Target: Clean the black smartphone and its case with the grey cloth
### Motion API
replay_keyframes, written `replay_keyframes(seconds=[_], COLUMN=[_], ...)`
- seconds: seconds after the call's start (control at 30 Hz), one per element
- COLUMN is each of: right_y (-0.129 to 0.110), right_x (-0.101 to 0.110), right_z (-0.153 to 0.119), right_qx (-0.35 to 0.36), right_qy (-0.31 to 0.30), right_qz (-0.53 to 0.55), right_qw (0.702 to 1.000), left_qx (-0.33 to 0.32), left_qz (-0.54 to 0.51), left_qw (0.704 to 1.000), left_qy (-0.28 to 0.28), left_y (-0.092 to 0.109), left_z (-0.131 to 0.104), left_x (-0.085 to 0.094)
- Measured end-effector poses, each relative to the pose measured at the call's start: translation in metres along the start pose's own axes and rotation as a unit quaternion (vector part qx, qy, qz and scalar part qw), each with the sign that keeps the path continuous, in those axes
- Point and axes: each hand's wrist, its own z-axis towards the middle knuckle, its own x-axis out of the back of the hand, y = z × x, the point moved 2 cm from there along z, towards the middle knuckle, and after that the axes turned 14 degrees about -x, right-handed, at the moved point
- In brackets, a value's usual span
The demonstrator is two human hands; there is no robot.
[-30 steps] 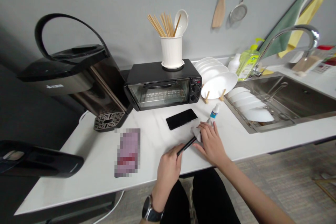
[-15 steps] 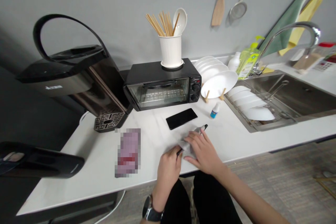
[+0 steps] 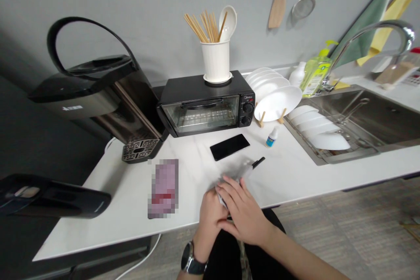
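Head view: left hand [image 3: 210, 213] curled around near end of black stick [image 3: 259, 162]; right hand [image 3: 244, 216] overlaps left, holding grey cloth [image 3: 244, 172] on stick. Far tip over bench [image 3: 193, 179], near phone [image 3: 229, 147].

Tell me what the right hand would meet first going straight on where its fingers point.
Probably the left hand: in this view, the right hand overlaps its edge, though depth leaves unclear whether they touch.

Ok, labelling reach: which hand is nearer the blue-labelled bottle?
Right. In view, the right hand is below and left of the blue-labelled bottle; the left hand is farther left.
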Motion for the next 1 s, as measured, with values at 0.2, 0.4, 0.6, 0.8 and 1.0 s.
replay_keyframes(seconds=[0.2, 0.4, 0.6, 0.8, 1.0], right_y=[0.081, 0.067, -0.008, 0.063, 0.083], right_x=[0.030, 0.017, -0.009, 0.021, 0.019], right_z=[0.013, 0.022, 0.001, 0.011, 0.028], right_qx=[-0.055, -0.158, -0.042, -0.066, -0.173], right_qy=[0.034, 0.105, 0.021, 0.040, 0.102], right_qz=[-0.055, -0.014, 0.015, -0.028, -0.017], right_qw=[0.996, 0.982, 0.999, 0.997, 0.979], left_qx=[-0.012, 0.012, 0.013, 0.010, 0.006], left_qz=[-0.051, -0.085, -0.060, -0.064, -0.081], left_qw=[0.999, 0.996, 0.998, 0.998, 0.996], left_qy=[0.015, 0.030, 0.021, 0.021, 0.038], left_y=[0.010, 0.011, 0.000, 0.007, 0.010], left_z=[0.004, 0.007, 0.003, 0.004, 0.007], left_x=[0.013, 0.014, 0.004, 0.010, 0.013])
